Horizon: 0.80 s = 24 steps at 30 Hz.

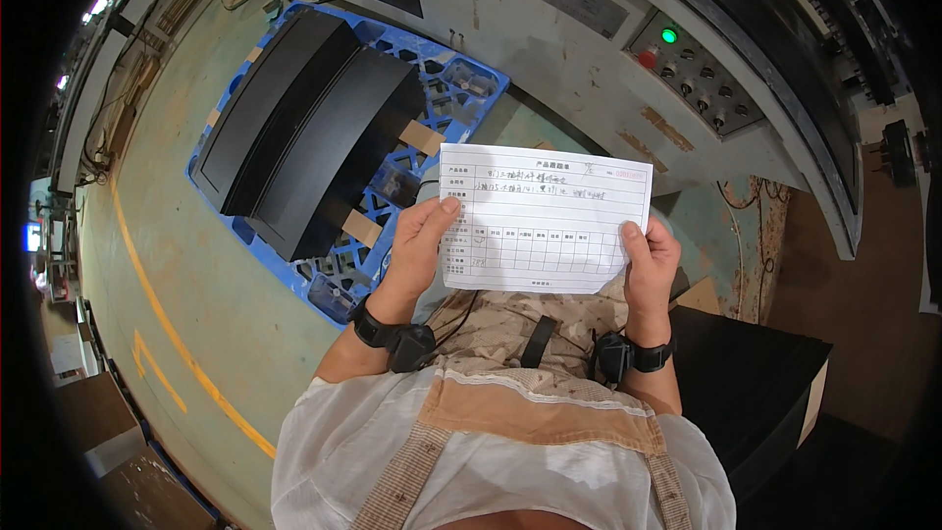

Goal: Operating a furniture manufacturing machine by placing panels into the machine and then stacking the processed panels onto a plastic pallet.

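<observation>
A white paper form [545,221] with a printed grid and some handwriting is held flat in front of my body. My left hand [422,236] pinches its left edge, thumb on top. At the lower right corner my right hand [650,257] grips the sheet in the same way, the fingers hidden behind it. Black straps with dark devices sit on both wrists.
Dark panels [343,128] lie stacked on a blue plastic pallet [481,123] to the left. Ahead stands a grey machine with a control panel [695,79], its green lamp lit. A black stack [746,373] is at my right. Yellow lines [186,344] mark the floor.
</observation>
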Tool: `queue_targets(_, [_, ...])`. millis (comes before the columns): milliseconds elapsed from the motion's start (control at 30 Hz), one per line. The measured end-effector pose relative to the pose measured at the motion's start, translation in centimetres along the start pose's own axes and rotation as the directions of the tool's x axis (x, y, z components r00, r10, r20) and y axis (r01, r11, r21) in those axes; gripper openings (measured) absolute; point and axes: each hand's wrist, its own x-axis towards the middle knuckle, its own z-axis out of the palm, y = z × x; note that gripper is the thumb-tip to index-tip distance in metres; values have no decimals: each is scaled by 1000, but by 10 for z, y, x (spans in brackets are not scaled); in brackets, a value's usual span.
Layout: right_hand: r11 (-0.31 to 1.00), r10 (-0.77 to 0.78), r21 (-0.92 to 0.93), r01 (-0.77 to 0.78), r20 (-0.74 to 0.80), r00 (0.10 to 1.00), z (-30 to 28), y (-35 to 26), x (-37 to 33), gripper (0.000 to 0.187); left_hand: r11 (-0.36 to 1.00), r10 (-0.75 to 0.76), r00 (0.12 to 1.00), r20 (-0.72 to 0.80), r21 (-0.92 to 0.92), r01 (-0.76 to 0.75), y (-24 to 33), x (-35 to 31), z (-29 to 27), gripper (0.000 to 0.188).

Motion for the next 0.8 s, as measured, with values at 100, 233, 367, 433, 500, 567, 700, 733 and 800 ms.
queue_targets(100, [999,-31,-12,30,-10,999,3,-3,1,12,1000,27,1000,-14,3,-27,3,1,4,31])
queue_targets(233, [1000,-22,-13,21,-12,1000,4,-5,2,12,998,64,998,-28,8,-64,6,1,5,29])
queue_targets(367, [1000,-19,-10,18,-16,1000,4,-4,3,13,998,69,997,-14,-2,-70,7,2,4,28])
queue_targets(433, [1000,-16,-5,16,-19,1000,3,-4,3,13,996,86,996,-18,10,-85,6,2,4,27])
queue_targets(500, [999,-35,-14,35,-5,999,3,-4,3,13,996,85,996,-20,6,-85,7,2,4,27])
queue_targets(567, [999,-38,-10,38,-3,999,3,-5,3,13,996,86,996,-21,1,-86,8,2,6,26])
queue_targets(700, [999,-37,-2,37,-2,999,4,-7,3,12,996,91,995,-35,-18,-92,8,2,6,25])
queue_targets(733, [999,-39,-2,39,-2,999,4,-8,3,12,996,91,996,-24,-24,-92,8,2,5,25])
queue_targets(800, [999,-48,5,48,8,999,4,-8,3,12,996,88,996,-31,-20,-89,9,1,7,25])
